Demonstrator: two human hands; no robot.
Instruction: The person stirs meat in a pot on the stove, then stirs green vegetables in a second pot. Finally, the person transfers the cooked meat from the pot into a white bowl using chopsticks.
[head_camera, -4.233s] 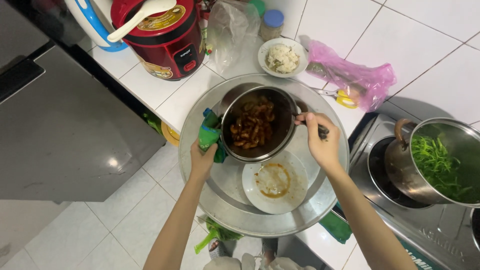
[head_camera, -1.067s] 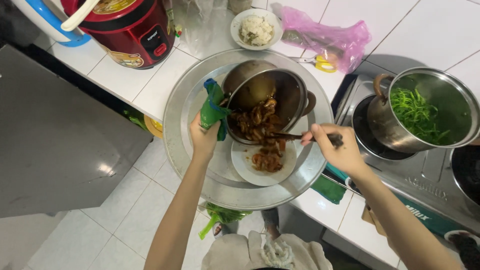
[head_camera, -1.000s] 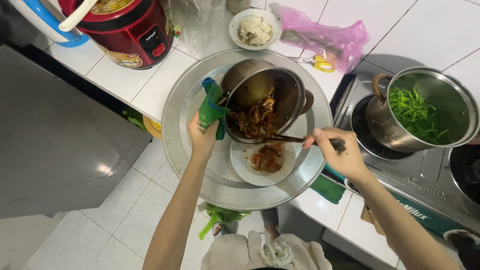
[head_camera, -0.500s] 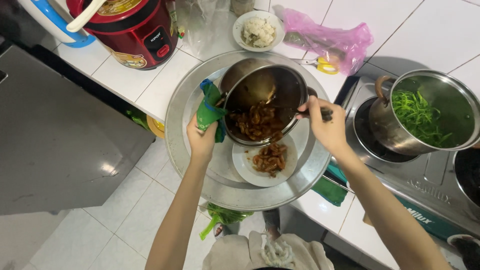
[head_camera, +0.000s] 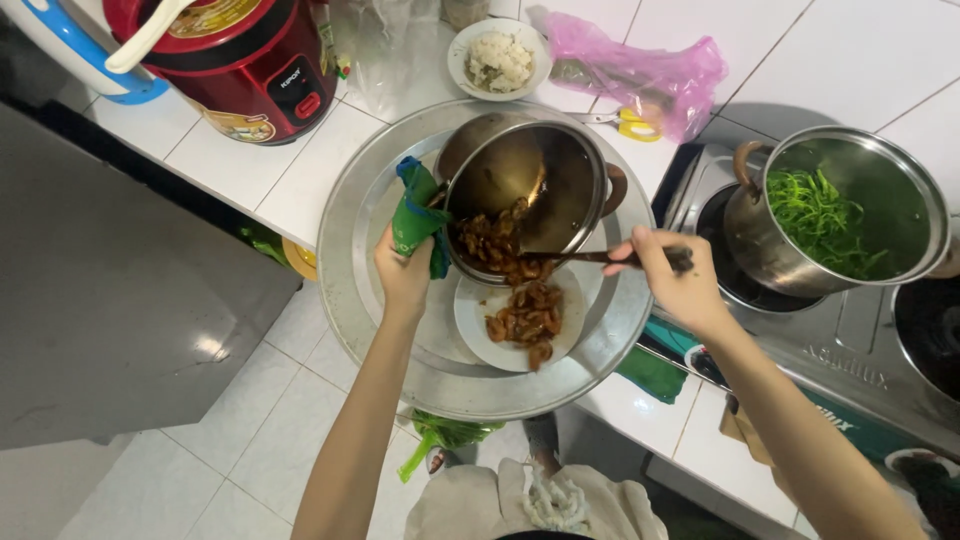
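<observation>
Tipping toward six o'clock, the metal pot (head_camera: 530, 195) hangs over a white plate (head_camera: 515, 320) that rests on a big round metal tray (head_camera: 350, 260). The left hand (head_camera: 403, 275) is clamped on a green cloth (head_camera: 415, 215) at the pot's nine o'clock side, holding it tilted. The right hand (head_camera: 680, 280) is closed on a dark utensil (head_camera: 585, 258) reaching into the pot from three o'clock. A heap of brown cooked pieces (head_camera: 525, 320) already lies on the plate, while more cling to the pot's lower lip, so the transfer looks roughly half done. At two o'clock a second pot of greens (head_camera: 840, 215) sits on the stove (head_camera: 860, 350). At eleven o'clock on the white tabletop (head_camera: 270, 170) stands a red rice cooker (head_camera: 235, 50).
</observation>
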